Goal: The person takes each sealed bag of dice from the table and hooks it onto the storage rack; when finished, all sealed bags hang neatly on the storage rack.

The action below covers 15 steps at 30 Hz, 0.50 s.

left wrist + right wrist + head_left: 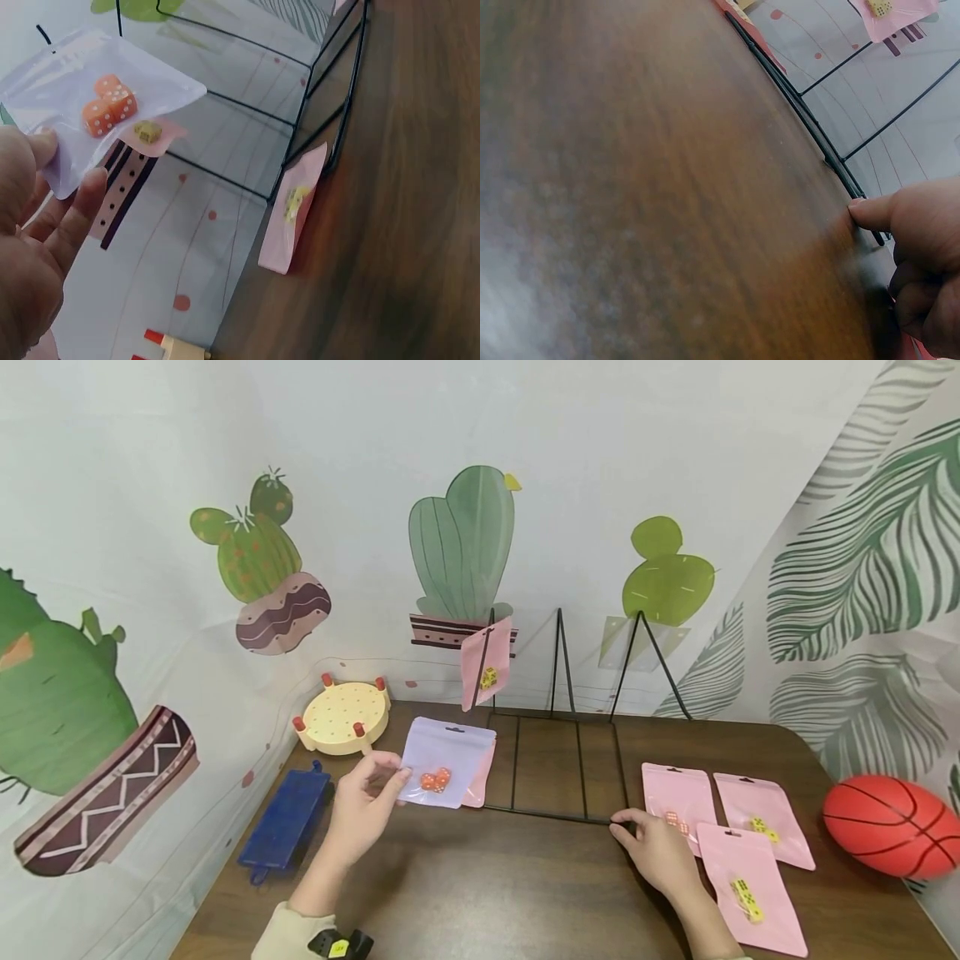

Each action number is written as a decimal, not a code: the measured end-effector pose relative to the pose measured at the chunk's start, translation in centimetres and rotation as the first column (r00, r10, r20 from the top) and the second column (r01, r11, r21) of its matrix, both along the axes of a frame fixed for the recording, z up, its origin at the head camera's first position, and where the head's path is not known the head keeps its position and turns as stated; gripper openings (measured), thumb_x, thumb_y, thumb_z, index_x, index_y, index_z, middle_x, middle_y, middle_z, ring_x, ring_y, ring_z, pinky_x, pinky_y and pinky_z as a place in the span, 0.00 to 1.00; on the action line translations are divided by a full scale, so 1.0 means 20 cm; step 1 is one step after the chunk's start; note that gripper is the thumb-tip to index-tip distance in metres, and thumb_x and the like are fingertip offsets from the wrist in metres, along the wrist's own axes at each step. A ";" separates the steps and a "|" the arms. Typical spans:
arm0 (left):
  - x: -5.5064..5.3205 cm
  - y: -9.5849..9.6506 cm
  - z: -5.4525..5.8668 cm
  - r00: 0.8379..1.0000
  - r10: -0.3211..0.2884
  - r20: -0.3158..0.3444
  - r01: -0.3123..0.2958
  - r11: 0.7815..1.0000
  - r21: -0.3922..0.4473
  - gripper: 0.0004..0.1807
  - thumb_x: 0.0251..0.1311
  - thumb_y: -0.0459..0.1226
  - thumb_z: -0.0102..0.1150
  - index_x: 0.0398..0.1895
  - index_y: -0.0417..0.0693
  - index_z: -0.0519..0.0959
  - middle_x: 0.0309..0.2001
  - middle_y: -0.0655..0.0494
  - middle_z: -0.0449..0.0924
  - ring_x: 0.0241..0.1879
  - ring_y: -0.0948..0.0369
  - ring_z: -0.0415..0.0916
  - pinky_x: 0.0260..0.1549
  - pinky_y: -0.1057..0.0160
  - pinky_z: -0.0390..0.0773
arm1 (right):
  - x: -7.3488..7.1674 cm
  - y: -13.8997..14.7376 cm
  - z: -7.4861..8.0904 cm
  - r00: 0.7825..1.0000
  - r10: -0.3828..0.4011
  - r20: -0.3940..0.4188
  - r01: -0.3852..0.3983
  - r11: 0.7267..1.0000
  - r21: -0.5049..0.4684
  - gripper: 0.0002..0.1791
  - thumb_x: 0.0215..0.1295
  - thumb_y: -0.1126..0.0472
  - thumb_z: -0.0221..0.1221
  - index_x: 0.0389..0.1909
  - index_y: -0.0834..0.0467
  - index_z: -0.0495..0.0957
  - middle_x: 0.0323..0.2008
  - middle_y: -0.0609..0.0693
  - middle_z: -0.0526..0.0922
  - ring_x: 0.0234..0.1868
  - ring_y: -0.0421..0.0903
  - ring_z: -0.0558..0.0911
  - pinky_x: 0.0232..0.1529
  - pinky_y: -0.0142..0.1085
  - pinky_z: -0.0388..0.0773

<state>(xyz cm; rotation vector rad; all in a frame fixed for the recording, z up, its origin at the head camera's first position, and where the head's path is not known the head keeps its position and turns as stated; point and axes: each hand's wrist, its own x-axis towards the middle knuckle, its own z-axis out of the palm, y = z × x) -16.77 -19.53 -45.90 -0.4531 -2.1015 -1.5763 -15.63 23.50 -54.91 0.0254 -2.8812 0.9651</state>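
My left hand (363,802) pinches the lower left edge of a lavender zip bag (461,752) with orange dice inside, thumb in front. In the left wrist view the bag (161,82) is held up, tilted, before the rack. Behind it a pink bag (279,232) with a yellow die leans at the rack's corner. Another pink bag (474,656) with yellow dice hangs on the leftmost upright of the black wire rack (547,816). My right hand (660,852) pinches the rack's near right corner between thumb and finger; its other fingers curl under in the right wrist view.
Three pink bags with dice, one of them a near bag (757,893), lie right of the rack. A red ball (892,825) sits at the right edge. On the left are a cream round stand (341,714) with red-tipped pegs and a blue plastic case (285,818).
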 end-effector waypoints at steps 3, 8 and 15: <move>0.01 0.04 0.02 1.000 -0.025 -0.006 0.025 0.999 0.030 0.10 0.61 0.17 0.63 0.41 0.35 0.78 0.33 0.41 0.85 0.30 0.65 0.82 0.21 0.56 0.84 | 0.00 0.00 0.00 1.000 0.003 -0.002 -0.003 1.000 0.002 0.09 0.70 0.55 0.68 0.48 0.52 0.87 0.15 0.43 0.66 0.13 0.38 0.61 0.14 0.33 0.58; 0.01 0.08 0.05 0.997 -0.070 -0.030 0.073 0.993 0.094 0.10 0.63 0.20 0.64 0.42 0.38 0.79 0.34 0.44 0.85 0.32 0.64 0.83 0.23 0.54 0.84 | 0.00 0.00 0.00 1.000 0.000 0.001 0.000 1.000 0.001 0.09 0.70 0.55 0.67 0.48 0.52 0.87 0.15 0.43 0.66 0.14 0.39 0.62 0.14 0.34 0.59; -0.01 0.14 0.05 0.997 -0.073 -0.039 0.078 0.986 0.148 0.08 0.65 0.22 0.64 0.43 0.38 0.79 0.34 0.45 0.84 0.33 0.62 0.82 0.23 0.58 0.84 | 0.00 0.00 -0.01 1.000 -0.004 0.005 0.004 1.000 -0.008 0.09 0.70 0.55 0.68 0.47 0.52 0.87 0.15 0.43 0.66 0.13 0.39 0.62 0.14 0.34 0.59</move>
